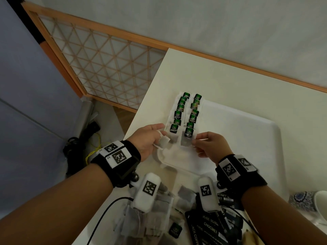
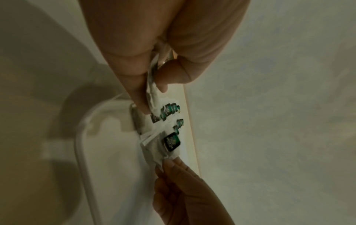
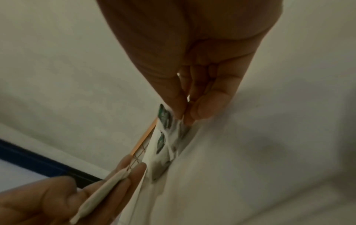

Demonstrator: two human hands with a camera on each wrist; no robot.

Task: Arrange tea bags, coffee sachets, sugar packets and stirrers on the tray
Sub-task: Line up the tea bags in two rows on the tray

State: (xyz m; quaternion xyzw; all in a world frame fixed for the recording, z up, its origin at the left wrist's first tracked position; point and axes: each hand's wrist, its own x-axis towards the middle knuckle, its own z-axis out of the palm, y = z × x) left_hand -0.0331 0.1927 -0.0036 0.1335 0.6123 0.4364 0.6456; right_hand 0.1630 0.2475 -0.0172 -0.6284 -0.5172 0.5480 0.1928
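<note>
The tray (image 1: 247, 131) lies on the table (image 1: 230, 82), toward its far left part. Two rows of tea bags (image 1: 185, 114) run near to far along the tray's left side, side by side, each bag overlapping the next. The left hand (image 1: 146, 138) is just left of the rows' near end, the right hand (image 1: 210, 144) just right of it, each at a nearest bag. Loose tea bags (image 1: 150, 214) lie on the table near of the tray, coffee sachets (image 1: 214, 228) to their right. A cup (image 1: 320, 207) stands at the right edge. A screen (image 1: 99, 62) stands far left, beyond the table.
</note>
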